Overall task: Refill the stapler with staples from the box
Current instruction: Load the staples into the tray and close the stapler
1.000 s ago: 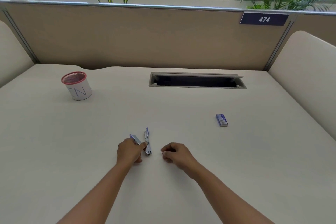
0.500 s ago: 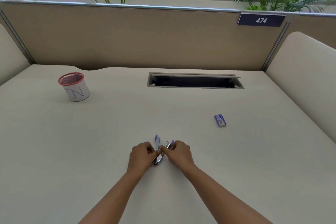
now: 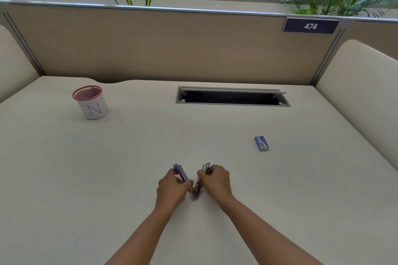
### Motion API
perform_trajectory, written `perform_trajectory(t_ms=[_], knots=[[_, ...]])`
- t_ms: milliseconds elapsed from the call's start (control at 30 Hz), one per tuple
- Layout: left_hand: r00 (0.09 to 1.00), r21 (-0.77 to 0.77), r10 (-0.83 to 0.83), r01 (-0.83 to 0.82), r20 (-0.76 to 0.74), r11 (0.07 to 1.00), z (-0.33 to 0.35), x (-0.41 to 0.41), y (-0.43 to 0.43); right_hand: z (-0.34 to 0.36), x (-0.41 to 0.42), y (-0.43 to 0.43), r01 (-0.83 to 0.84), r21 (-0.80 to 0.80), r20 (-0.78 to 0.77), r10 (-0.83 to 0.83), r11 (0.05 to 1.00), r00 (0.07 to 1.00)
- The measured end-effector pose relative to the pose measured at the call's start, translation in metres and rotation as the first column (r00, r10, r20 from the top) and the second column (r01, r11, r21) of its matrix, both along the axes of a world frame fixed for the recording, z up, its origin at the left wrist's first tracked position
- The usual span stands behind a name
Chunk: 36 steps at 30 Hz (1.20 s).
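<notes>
Stapler [image 3: 198, 185] opened wider between left hand [image 3: 172, 187] and right hand [image 3: 215, 181].

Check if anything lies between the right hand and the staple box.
Nothing visible does. Only bare desk lies between the right hand, gripping the opened stapler, and the staple box off to its right.

One stapler [image 3: 197, 186], one staple box [image 3: 261, 143], one mesh cup [image 3: 92, 105], two hands [image 3: 172, 188] [image 3: 216, 180].
</notes>
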<state>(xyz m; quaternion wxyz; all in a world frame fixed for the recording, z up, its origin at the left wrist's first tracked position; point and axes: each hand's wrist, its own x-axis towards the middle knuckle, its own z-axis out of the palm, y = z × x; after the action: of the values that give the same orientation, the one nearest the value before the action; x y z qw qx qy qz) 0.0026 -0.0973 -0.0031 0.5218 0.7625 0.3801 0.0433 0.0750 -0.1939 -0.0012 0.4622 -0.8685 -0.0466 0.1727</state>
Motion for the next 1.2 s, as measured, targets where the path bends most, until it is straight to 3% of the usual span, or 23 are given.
perform_trajectory(t_ms=[167,367,500,700,800,967,1100,1200], knots=[[0.954,-0.432,0.203,-0.091,0.222,0.897,0.007,-0.004,0.001,0.004,0.008,-0.013,0.078,0.200,-0.025,-0.075,0.977,0.997],[0.896,-0.743,0.287,0.067,0.338,0.666,0.017,-0.011,0.002,0.015,0.028,-0.020,0.249,0.475,-0.254,-0.139,0.844,0.957],[0.906,-0.805,0.240,0.157,0.348,0.572,0.025,-0.014,0.005,0.029,0.037,-0.023,0.272,0.562,-0.366,-0.061,0.781,0.929],[0.958,-0.736,0.018,0.209,0.287,0.643,0.026,-0.013,0.006,0.042,0.034,-0.020,0.151,0.563,-0.382,0.094,0.812,0.919],[0.964,-0.713,-0.025,0.212,0.264,0.669,0.029,-0.011,0.002,0.044,0.026,-0.015,0.075,0.561,-0.351,0.154,0.824,0.924],[0.952,-0.730,0.036,0.210,0.305,0.650,0.030,-0.007,-0.006,0.043,0.008,-0.004,-0.044,0.508,-0.243,0.192,0.860,0.951],[0.943,-0.745,0.103,0.179,0.315,0.643,0.028,-0.008,-0.005,0.046,0.006,-0.002,-0.103,0.300,0.038,0.096,0.948,0.995],[0.941,-0.748,0.134,0.154,0.311,0.646,0.027,-0.009,-0.005,0.046,0.003,-0.001,-0.190,0.178,0.304,0.130,0.965,0.944]])
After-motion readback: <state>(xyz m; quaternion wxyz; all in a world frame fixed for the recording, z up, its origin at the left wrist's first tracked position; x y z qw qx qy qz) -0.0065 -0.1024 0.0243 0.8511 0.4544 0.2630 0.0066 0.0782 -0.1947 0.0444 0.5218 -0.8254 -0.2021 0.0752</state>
